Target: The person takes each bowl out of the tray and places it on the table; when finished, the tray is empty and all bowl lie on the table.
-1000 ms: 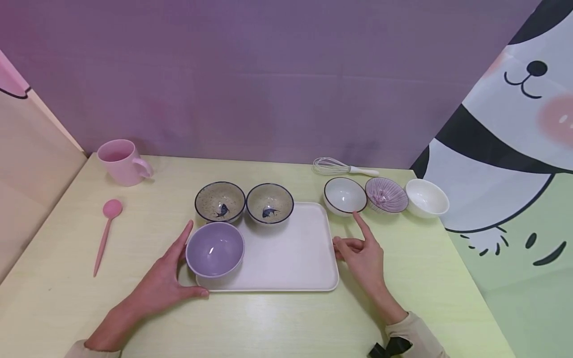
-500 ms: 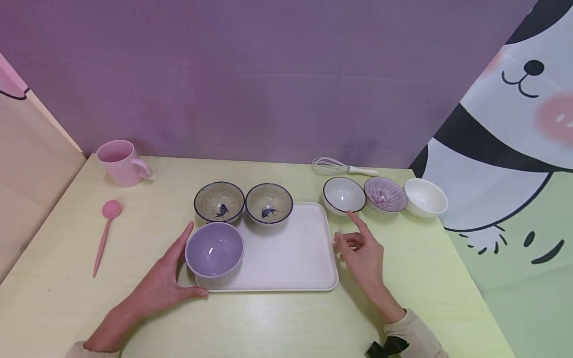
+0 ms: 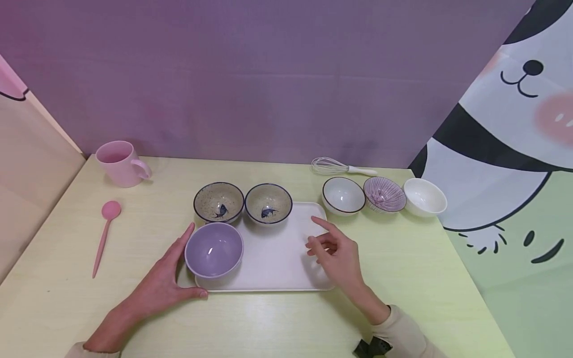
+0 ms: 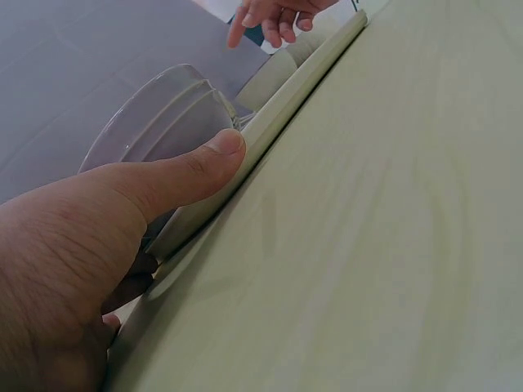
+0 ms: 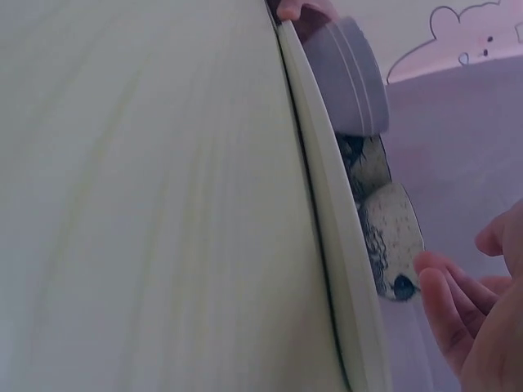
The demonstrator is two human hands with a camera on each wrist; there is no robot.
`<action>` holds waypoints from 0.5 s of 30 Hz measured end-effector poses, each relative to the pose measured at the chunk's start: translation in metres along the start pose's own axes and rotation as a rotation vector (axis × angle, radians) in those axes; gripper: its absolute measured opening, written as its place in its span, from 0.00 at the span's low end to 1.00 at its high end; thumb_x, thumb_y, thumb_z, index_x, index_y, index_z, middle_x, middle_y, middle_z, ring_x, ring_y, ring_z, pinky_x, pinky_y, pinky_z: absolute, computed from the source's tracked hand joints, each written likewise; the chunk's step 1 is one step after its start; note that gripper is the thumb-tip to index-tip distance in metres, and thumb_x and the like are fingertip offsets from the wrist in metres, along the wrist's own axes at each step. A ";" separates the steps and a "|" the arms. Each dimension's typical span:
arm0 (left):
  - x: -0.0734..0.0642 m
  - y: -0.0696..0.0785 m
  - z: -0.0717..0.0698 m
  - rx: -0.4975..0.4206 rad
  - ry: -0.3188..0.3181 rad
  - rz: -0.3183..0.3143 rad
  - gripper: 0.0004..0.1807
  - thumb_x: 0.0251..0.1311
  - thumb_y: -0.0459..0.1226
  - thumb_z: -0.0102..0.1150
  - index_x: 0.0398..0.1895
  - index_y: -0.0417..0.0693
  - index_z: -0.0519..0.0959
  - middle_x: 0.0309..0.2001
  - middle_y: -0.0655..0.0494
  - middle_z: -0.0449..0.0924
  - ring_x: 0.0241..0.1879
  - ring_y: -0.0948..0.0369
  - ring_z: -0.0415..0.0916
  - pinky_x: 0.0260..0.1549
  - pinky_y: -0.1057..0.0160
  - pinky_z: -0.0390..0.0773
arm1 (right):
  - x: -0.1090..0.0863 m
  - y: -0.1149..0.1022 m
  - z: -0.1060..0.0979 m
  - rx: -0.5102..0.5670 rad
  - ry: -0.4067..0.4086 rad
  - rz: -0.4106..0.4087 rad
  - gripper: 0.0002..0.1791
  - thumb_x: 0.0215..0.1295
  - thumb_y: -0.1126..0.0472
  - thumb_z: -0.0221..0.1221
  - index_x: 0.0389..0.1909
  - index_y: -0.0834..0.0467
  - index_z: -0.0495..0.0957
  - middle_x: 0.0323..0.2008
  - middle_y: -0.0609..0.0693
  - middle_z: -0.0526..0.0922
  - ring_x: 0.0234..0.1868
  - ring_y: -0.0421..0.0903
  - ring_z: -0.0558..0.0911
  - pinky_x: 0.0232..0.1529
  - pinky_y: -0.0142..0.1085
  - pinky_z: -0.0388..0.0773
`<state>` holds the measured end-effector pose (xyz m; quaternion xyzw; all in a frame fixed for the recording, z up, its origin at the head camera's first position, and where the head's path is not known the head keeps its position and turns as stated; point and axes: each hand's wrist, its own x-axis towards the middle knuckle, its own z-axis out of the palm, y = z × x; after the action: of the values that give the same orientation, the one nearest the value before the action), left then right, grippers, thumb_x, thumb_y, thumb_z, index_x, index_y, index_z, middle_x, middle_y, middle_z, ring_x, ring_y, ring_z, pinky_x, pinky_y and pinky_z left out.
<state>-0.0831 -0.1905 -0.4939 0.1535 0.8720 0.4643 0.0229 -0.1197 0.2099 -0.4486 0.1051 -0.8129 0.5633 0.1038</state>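
Observation:
A white tray (image 3: 286, 258) lies on the table with a lilac bowl (image 3: 215, 251) at its front left. Two speckled bowls, left (image 3: 219, 201) and right (image 3: 268, 204), each with a blue fish inside, stand along the tray's back edge. My left hand (image 3: 156, 283) spreads around the tray's front left corner, thumb along the front rim and straight fingers beside the lilac bowl; some fingertips are hidden. Over the tray's right part, my right hand (image 3: 337, 256) holds nothing, index finger extended and the others loosely bent.
A white dark-rimmed bowl (image 3: 343, 196), a purple striped bowl (image 3: 385, 194) and a plain white bowl (image 3: 425, 198) stand in a row at back right. Behind them lies a whisk (image 3: 342, 167). A pink mug (image 3: 122, 164) and pink spoon (image 3: 105, 233) are at left.
My right hand has moved left from beside the white dark-rimmed bowl to over the tray's right side. My left hand and the bowls have stayed in place.

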 end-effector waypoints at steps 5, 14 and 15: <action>0.000 0.000 0.000 -0.004 0.000 0.002 0.84 0.39 0.53 0.94 0.94 0.62 0.42 0.90 0.40 0.48 0.86 0.34 0.50 0.79 0.26 0.56 | 0.000 -0.010 0.021 0.035 -0.144 0.054 0.25 0.74 0.73 0.68 0.70 0.62 0.82 0.34 0.59 0.93 0.30 0.56 0.92 0.25 0.36 0.88; 0.000 0.000 0.000 -0.004 0.000 0.002 0.83 0.39 0.53 0.94 0.94 0.63 0.42 0.90 0.40 0.49 0.86 0.34 0.50 0.80 0.26 0.56 | -0.002 -0.024 0.056 0.078 -0.319 0.106 0.28 0.75 0.71 0.65 0.74 0.64 0.78 0.37 0.60 0.93 0.32 0.56 0.92 0.25 0.34 0.87; 0.000 0.000 0.000 -0.004 0.000 0.002 0.83 0.39 0.53 0.94 0.94 0.62 0.42 0.90 0.41 0.48 0.86 0.34 0.50 0.80 0.26 0.57 | -0.002 -0.025 0.059 0.084 -0.331 0.110 0.28 0.75 0.71 0.65 0.74 0.64 0.77 0.37 0.60 0.93 0.32 0.56 0.92 0.25 0.34 0.87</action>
<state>-0.0829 -0.1903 -0.4942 0.1543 0.8709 0.4661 0.0228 -0.1135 0.1456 -0.4468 0.1561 -0.7991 0.5766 -0.0670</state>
